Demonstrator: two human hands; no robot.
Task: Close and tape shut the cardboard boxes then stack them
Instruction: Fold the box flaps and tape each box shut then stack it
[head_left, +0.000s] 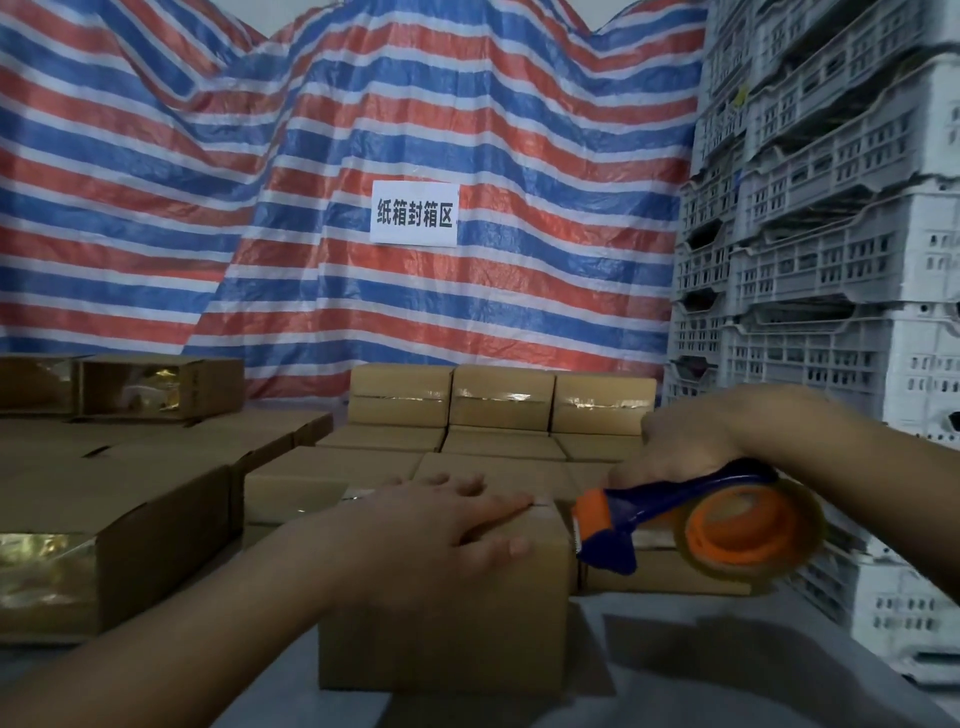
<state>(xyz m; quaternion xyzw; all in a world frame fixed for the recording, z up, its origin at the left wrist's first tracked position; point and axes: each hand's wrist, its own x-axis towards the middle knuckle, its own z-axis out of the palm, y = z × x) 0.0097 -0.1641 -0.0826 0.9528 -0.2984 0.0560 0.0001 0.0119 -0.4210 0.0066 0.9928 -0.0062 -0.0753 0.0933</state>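
Closest to the camera, a closed cardboard box (441, 613) sits on the grey surface (675, 675), and the left hand (441, 519) lies flat on its top with fingers spread, pressing the flaps down. Just to its right, the right hand (685, 441) is wrapped around the blue handle of a tape dispenser (691, 525), whose orange nose touches the box's upper right edge. Behind them stand rows of taped boxes (501, 405), open boxes (130, 525) to the left, white plastic crates (831, 260) stacked at right, and a striped tarpaulin (260, 182) bearing a white sign (414, 213).
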